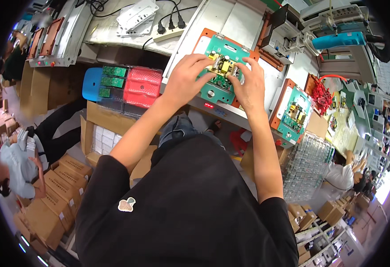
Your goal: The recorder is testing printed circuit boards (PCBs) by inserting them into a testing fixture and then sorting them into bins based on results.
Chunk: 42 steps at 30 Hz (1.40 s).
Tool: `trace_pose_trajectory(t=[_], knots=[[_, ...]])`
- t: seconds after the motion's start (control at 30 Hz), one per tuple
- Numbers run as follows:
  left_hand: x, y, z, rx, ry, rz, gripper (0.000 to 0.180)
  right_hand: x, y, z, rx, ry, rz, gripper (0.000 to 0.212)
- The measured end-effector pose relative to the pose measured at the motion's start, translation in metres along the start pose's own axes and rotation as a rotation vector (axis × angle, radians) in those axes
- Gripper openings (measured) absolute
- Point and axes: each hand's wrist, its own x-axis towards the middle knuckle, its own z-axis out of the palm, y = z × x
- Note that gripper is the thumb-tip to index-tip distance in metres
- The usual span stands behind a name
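Note:
Between my two hands is a circuit board (224, 67) with a yellow transformer, coils and capacitors on it. My left hand (186, 79) grips its left side between thumb and fingers. On the opposite side my right hand (251, 83) pinches the board with thumb and fingertips. Underneath lies a green fixture plate (221, 44) in an orange frame; whether the board touches the plate cannot be made out. To the right, a second green fixture (288, 127) in an orange frame carries a similar circuit board (297, 113).
Left of the fixture are a red tray (144, 84), a blue bin (91, 83) and small green boards (113, 82). A power strip (168, 34) with plugs stands beyond. Red wires (320, 99) lie right, above stacked clear trays (308, 167). Another person (17, 164) is at far left.

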Motion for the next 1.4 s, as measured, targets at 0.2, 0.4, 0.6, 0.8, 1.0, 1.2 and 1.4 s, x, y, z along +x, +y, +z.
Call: trace_pose_trajectory(t=[0.2, 0.4, 0.6, 0.8, 1.0, 1.2, 1.4], knots=[[0.013, -0.020, 0.018, 0.030, -0.276, -0.012, 0.016, -0.008, -0.009, -0.002, 0.101, -0.086, 0.222, 0.039], [0.019, -0.033, 0.004, -0.021, -0.244, 0.073, 0.021, -0.009, -0.011, -0.015, 0.289, -0.013, 0.212, 0.042], [-0.099, -0.096, -0.056, -0.252, -0.212, -0.512, 0.073, -0.104, -0.001, -0.074, 0.354, 0.475, 0.433, 0.019], [-0.122, -0.109, -0.086, -0.226, -0.241, -0.702, 0.080, -0.179, 0.019, -0.079, 0.413, 0.681, 0.760, 0.014], [-0.128, -0.122, -0.100, -0.311, -0.293, -0.710, 0.084, -0.198, 0.027, -0.089, 0.159, 0.373, 0.956, 0.024], [-0.132, -0.123, -0.105, -0.279, -0.200, -0.741, 0.078, -0.183, 0.041, -0.068, 0.001, 0.099, 0.748, 0.021], [-0.117, -0.127, -0.127, -0.118, 0.168, -0.632, 0.061, -0.166, 0.046, -0.045, -0.198, 0.029, 0.563, 0.027]])
